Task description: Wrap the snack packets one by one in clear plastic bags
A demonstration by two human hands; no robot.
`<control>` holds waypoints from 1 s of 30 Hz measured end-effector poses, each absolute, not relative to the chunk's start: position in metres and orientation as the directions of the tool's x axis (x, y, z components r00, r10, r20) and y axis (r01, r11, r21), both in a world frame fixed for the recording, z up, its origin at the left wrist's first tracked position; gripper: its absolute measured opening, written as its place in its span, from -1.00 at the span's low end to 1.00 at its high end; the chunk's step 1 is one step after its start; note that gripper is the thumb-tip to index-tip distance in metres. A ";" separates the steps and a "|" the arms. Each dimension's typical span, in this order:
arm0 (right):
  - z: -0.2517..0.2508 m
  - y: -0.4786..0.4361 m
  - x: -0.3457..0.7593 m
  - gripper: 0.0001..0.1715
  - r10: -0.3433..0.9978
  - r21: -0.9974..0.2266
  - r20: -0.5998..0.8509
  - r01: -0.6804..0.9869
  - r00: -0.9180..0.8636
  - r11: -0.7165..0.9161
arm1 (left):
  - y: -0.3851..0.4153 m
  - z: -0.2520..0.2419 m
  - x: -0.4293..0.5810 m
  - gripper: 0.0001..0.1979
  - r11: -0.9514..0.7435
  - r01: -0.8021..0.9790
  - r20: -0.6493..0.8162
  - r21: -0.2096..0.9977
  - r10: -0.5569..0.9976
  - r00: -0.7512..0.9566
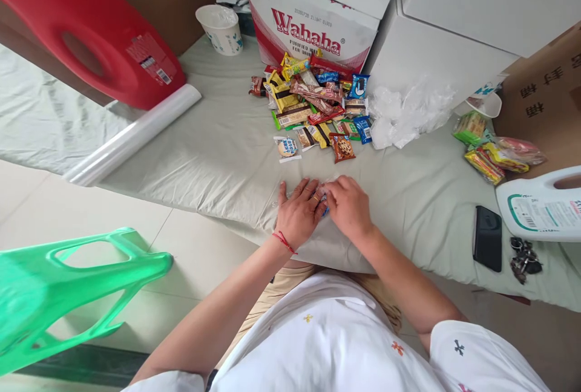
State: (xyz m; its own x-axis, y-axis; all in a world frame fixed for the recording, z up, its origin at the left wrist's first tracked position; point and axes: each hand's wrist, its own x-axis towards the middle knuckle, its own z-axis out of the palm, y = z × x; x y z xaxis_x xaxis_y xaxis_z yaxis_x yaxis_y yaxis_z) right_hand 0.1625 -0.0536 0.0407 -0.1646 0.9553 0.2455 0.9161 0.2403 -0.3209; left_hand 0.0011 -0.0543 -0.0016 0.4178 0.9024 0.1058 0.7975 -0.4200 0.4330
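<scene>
My left hand (298, 213) lies flat with its fingers spread, pressing on crumpled clear plastic (322, 189) near the front edge of the cloth-covered surface. Right beside it, my right hand (349, 203) has its fingers closed in a pinch on that plastic. A bit of a blue packet (325, 211) shows between the hands; most of it is covered by my fingers. Just beyond them lies a heap of wrapped snacks (318, 98), with a round biscuit packet (287, 148) and a brown cookie packet (342, 147) nearest to me.
Clear plastic bags (403, 115) sit right of the heap, before white boxes (454, 47). A film roll (136, 135) and a red jug (104, 35) are at left. A phone (487, 239), keys (525, 260) and a white bottle (540, 207) lie right. A green stool (86, 283) stands left.
</scene>
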 end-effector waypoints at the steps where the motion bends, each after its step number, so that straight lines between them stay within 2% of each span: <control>1: 0.038 -0.059 0.156 -0.70 0.952 -0.267 0.231 0.928 -0.201 0.261 | -0.055 -0.002 0.001 -0.54 -0.418 0.798 0.105 0.434 0.903 0.416; 3: 0.032 -0.069 0.151 -0.65 0.947 -0.197 0.217 0.940 -0.237 0.280 | -0.056 -0.003 0.001 -0.55 -0.421 0.794 0.109 0.439 0.902 0.418; 6: 0.024 -0.082 0.156 -0.53 0.943 -0.153 0.204 0.942 -0.264 0.297 | -0.056 -0.003 0.000 -0.52 -0.425 0.779 0.120 0.461 0.900 0.420; 12: 0.016 -0.090 0.168 -0.42 0.953 -0.174 0.151 0.942 -0.262 0.287 | -0.054 0.000 -0.012 -0.39 -0.395 0.740 0.144 0.545 0.913 0.382; 14: 0.016 -0.087 0.166 -0.45 0.960 -0.184 0.142 0.946 -0.242 0.266 | -0.055 0.005 -0.021 -0.40 -0.335 0.779 0.149 0.530 0.941 0.304; 18: 0.016 -0.083 0.158 -0.51 0.961 -0.174 0.182 0.956 -0.206 0.238 | -0.059 0.013 -0.037 -0.48 -0.136 0.901 0.129 0.411 0.988 0.090; 21: 0.014 -0.084 0.152 -0.51 0.942 -0.159 0.257 0.952 -0.215 0.261 | -0.061 0.015 -0.042 -0.69 -0.133 0.903 0.050 0.410 0.991 0.123; 23: 0.012 -0.085 0.151 -0.52 0.928 -0.153 0.290 0.946 -0.232 0.285 | -0.062 0.018 -0.043 -0.81 -0.143 0.881 0.005 0.451 0.987 0.158; 26: 0.008 -0.085 0.155 -0.53 0.915 -0.161 0.300 0.931 -0.270 0.328 | -0.062 0.029 -0.044 -0.86 -0.128 0.809 -0.052 0.574 0.980 0.193; 28: 0.007 -0.084 0.159 -0.54 0.904 -0.187 0.309 0.913 -0.297 0.364 | -0.061 0.040 -0.043 -0.84 -0.021 0.691 -0.172 0.722 0.963 0.209; 30: 0.006 -0.084 0.163 -0.55 0.892 -0.235 0.331 0.888 -0.309 0.395 | -0.058 0.051 -0.037 -0.78 0.183 0.474 -0.324 0.861 0.917 0.233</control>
